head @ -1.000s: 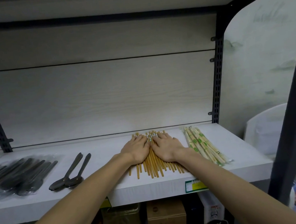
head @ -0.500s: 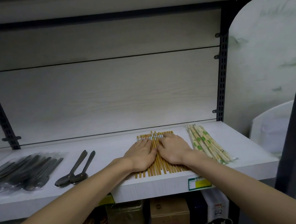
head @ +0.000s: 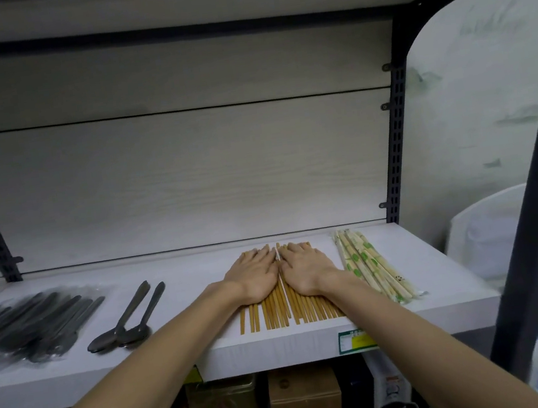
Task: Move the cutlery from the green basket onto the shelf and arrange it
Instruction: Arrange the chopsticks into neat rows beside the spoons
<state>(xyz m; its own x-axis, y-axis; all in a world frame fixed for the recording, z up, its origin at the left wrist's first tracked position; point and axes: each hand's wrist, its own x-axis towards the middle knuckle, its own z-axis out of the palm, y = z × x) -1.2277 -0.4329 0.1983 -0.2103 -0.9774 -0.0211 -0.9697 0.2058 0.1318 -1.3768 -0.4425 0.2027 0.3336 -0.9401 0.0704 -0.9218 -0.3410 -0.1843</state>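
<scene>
I see both hands laid palm-down, side by side, on a row of bare wooden chopsticks [head: 287, 311] on the white shelf [head: 185, 276]. The left hand [head: 256, 274] covers the left half of the row; the right hand [head: 305, 267] covers the right half. The fingers of each hand are extended flat and held close together, pointing toward the back panel. Neither hand grasps or pinches anything; each presses down on the sticks with an open palm. The inner edges of the two hands are just beside each other, with one stick visible in the narrow gap between them.

The chopsticks lie parallel, running front to back, with their near ends close to the shelf's front edge. The near ends are uneven, some reaching closer to the edge than others.

Just to the right of the row lies a bundle of wrapped chopsticks [head: 372, 269] with green print, angled slightly. To the left of the hands, two dark spoons [head: 129, 321] lie side by side, bowls toward the front. Farther left is a clear bag of dark cutlery [head: 27, 326].
</scene>
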